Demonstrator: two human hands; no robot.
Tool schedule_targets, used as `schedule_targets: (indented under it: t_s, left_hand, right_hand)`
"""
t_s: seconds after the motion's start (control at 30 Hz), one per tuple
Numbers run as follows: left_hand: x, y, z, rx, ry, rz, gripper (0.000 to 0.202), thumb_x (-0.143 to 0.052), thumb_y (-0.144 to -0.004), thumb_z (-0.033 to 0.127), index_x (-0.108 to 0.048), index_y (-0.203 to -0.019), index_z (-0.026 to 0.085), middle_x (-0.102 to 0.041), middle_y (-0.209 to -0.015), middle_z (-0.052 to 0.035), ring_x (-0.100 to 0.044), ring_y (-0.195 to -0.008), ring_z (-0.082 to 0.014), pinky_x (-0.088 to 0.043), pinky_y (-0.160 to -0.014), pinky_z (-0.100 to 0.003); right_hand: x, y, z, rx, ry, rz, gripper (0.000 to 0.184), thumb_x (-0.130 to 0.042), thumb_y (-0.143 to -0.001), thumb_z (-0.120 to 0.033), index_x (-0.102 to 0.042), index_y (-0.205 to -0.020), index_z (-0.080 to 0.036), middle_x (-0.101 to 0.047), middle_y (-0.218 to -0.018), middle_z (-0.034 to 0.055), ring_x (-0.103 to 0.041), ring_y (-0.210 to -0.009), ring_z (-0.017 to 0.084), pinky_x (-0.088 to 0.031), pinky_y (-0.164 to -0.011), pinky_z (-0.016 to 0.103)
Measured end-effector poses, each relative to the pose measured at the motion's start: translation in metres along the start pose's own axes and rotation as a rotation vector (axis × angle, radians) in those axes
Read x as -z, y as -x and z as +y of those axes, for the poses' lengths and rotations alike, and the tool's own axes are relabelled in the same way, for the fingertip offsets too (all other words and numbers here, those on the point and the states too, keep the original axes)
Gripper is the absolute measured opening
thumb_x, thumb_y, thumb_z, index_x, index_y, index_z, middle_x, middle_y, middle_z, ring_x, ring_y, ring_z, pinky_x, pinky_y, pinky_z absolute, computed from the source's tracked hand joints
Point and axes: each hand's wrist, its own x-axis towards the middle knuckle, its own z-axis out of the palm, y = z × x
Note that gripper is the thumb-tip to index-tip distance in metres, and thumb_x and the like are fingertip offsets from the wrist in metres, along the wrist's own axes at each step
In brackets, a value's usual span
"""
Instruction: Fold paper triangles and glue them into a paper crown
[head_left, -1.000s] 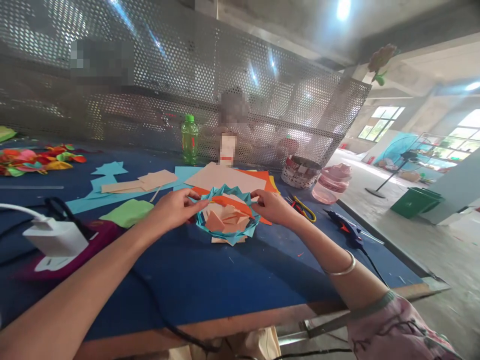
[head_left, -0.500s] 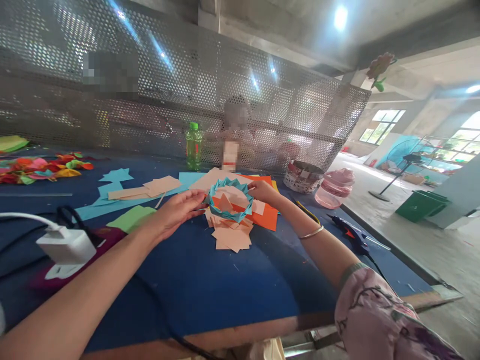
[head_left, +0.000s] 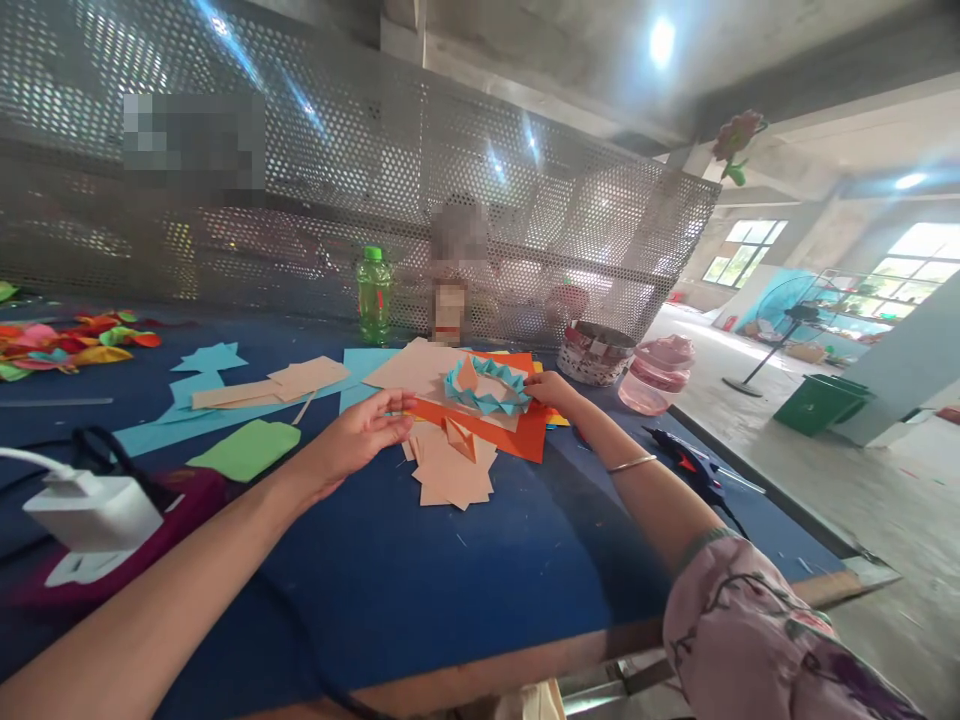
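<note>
A light-blue ring of folded paper points (head_left: 501, 405) rests over peach and orange sheets in the middle of the table. My right hand (head_left: 556, 393) pinches its right edge. To the left of the ring, my left hand (head_left: 379, 428) has its fingers stretched out and the thumb apart, with nothing between them. Its fingertips are close to the left end of the orange paper (head_left: 517, 435). Below the ring lies a small folded peach piece (head_left: 460, 440), on top of a loose pile of peach paper squares (head_left: 451, 478).
A green bottle (head_left: 373, 295), a round tub (head_left: 595, 352) and a pink water bottle (head_left: 658, 375) stand behind. At right lies a glue gun (head_left: 690, 465); at left, a white charger (head_left: 94, 508) with cables and green paper (head_left: 246, 449). A perforated metal screen (head_left: 315, 200) closes the back.
The blue paper ring has moved right and back, and lies lower, in my right hand. My left hand has let go of it. The folded peach piece below is now uncovered.
</note>
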Motion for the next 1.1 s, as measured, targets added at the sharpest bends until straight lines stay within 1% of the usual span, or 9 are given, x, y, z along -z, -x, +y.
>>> schedule_targets:
  t_s: [0.1, 0.17, 0.27, 0.43, 0.57, 0.73, 0.83, 0.97, 1.1]
  left_hand:
    - [-0.003, 0.0, -0.001, -0.078, -0.177, -0.02, 0.047, -0.069, -0.069, 0.049, -0.065, -0.105, 0.02, -0.067, -0.121, -0.0106, -0.06, -0.116, -0.0293, -0.045, -0.1, -0.044]
    - [-0.006, 0.002, -0.002, -0.11, -0.299, -0.066, 0.04, -0.064, -0.072, 0.048, -0.068, -0.1, 0.021, -0.072, -0.113, -0.009, -0.064, -0.109, -0.0279, -0.048, -0.096, -0.041]
    - [-0.011, 0.004, -0.003, -0.135, -0.409, -0.114, 0.037, -0.058, -0.076, 0.046, -0.07, -0.102, 0.023, -0.073, -0.113, -0.0066, -0.067, -0.101, -0.0258, -0.051, -0.088, -0.037]
    - [-0.013, 0.006, -0.006, -0.183, -0.508, -0.078, 0.034, -0.052, -0.08, 0.042, -0.071, -0.1, 0.022, -0.074, -0.11, -0.0057, -0.069, -0.096, -0.0238, -0.052, -0.083, -0.032]
    - [-0.012, 0.006, -0.007, -0.233, -0.615, -0.026, 0.031, -0.051, -0.083, 0.04, -0.071, -0.097, 0.022, -0.074, -0.106, -0.0053, -0.069, -0.093, -0.0237, -0.051, -0.082, -0.032]
    - [-0.014, 0.006, -0.004, -0.263, -0.662, -0.005, 0.03, -0.049, -0.083, 0.04, -0.07, -0.096, 0.021, -0.074, -0.106, -0.0064, -0.067, -0.097, -0.0248, -0.05, -0.083, -0.033]
    - [-0.014, 0.007, -0.001, -0.272, -0.674, 0.017, 0.03, -0.049, -0.083, 0.04, -0.07, -0.094, 0.022, -0.074, -0.106, -0.0068, -0.067, -0.097, -0.0255, -0.05, -0.082, -0.033]
    - [-0.013, 0.007, 0.004, -0.27, -0.673, 0.072, 0.029, -0.049, -0.082, 0.04, -0.07, -0.09, 0.022, -0.074, -0.103, -0.0066, -0.067, -0.096, -0.0261, -0.05, -0.081, -0.034]
    - [-0.017, 0.003, 0.009, -0.257, -0.656, 0.116, 0.028, -0.051, -0.08, 0.038, -0.07, -0.091, 0.022, -0.075, -0.1, -0.0049, -0.068, -0.087, -0.0241, -0.051, -0.08, -0.034]
  right_hand:
    - [-0.001, -0.001, 0.005, 0.02, 0.02, 0.017, 0.035, -0.058, -0.093, -0.035, -0.057, -0.121, -0.015, -0.059, -0.122, 0.0084, -0.061, -0.104, 0.023, -0.054, -0.086, 0.042]
    - [0.0, 0.0, 0.006, 0.031, 0.042, 0.036, 0.034, -0.058, -0.093, -0.035, -0.057, -0.121, -0.015, -0.059, -0.122, 0.0082, -0.061, -0.103, 0.023, -0.054, -0.086, 0.041]
    - [0.004, 0.007, 0.003, 0.066, 0.084, 0.122, 0.033, -0.058, -0.093, -0.036, -0.059, -0.118, -0.015, -0.061, -0.119, 0.0082, -0.061, -0.102, 0.022, -0.053, -0.086, 0.041]
    - [0.004, 0.031, -0.021, 0.246, 0.11, 0.315, 0.023, -0.052, -0.092, -0.028, -0.066, -0.106, -0.015, -0.067, -0.104, 0.0093, -0.059, -0.103, 0.021, -0.044, -0.091, 0.033]
    - [-0.01, 0.042, -0.046, 0.399, 0.074, 0.288, 0.02, -0.057, -0.088, -0.029, -0.068, -0.1, -0.017, -0.07, -0.096, 0.0042, -0.062, -0.089, 0.015, -0.044, -0.08, 0.025]
    - [-0.026, 0.04, -0.064, 0.468, 0.036, 0.239, 0.023, -0.054, -0.09, -0.032, -0.066, -0.101, -0.016, -0.071, -0.093, 0.0033, -0.062, -0.082, 0.012, -0.044, -0.073, 0.023]
    - [-0.03, 0.041, -0.063, 0.467, 0.041, 0.221, 0.026, -0.055, -0.088, -0.037, -0.065, -0.101, -0.016, -0.071, -0.095, 0.0045, -0.063, -0.083, 0.013, -0.044, -0.073, 0.024]
    - [-0.034, 0.048, -0.056, 0.437, 0.088, 0.194, 0.032, -0.066, -0.079, -0.043, -0.067, -0.1, -0.019, -0.072, -0.099, 0.005, -0.064, -0.092, 0.019, -0.044, -0.079, 0.03]
    - [-0.041, 0.055, -0.051, 0.398, 0.129, 0.185, 0.026, -0.068, -0.076, -0.035, -0.07, -0.099, -0.024, -0.072, -0.103, 0.0045, -0.063, -0.099, 0.023, -0.043, -0.086, 0.035]
